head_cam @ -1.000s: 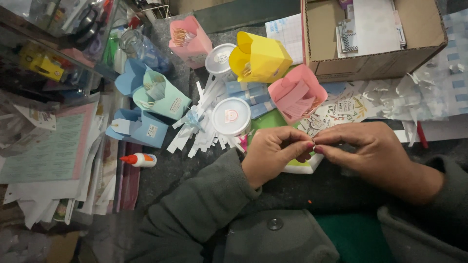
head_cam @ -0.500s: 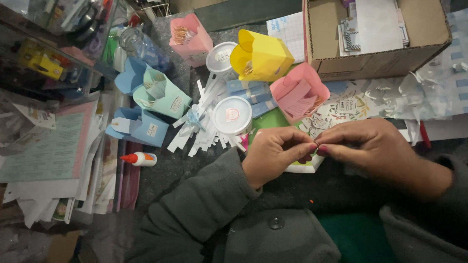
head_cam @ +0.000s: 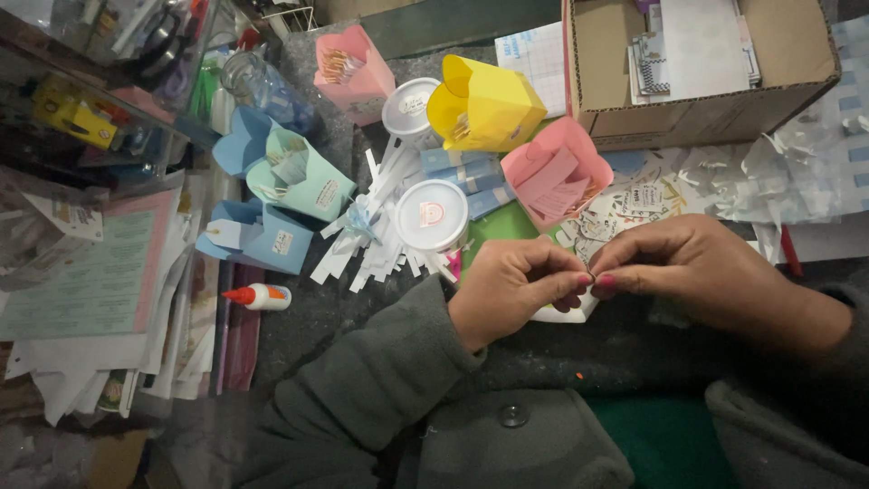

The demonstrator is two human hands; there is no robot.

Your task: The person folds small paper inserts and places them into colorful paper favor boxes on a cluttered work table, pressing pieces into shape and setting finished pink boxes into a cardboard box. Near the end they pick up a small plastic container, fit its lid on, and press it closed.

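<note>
Hardly anything has moved since the earlier frames: both hands keep meeting at the fingertips, drifted only slightly. Beyond the right hand's fingers, a cardboard box (head_cam: 697,109) with papers inside. Beyond the left fingers, a yellow paper box (head_cam: 489,104), a pink paper box (head_cam: 552,172) and a round white lid (head_cam: 432,215) among white paper strips (head_cam: 362,240). Far out to the left, a small glue bottle (head_cam: 258,296). Left hand (head_cam: 516,290): thumb and forefinger closed in a pinch. Right hand (head_cam: 697,272): fingers likewise pinched shut. Between the touching fingertips, a tiny dark object (head_cam: 590,274), too small to identify. Just under them, a white paper piece (head_cam: 566,313).
</note>
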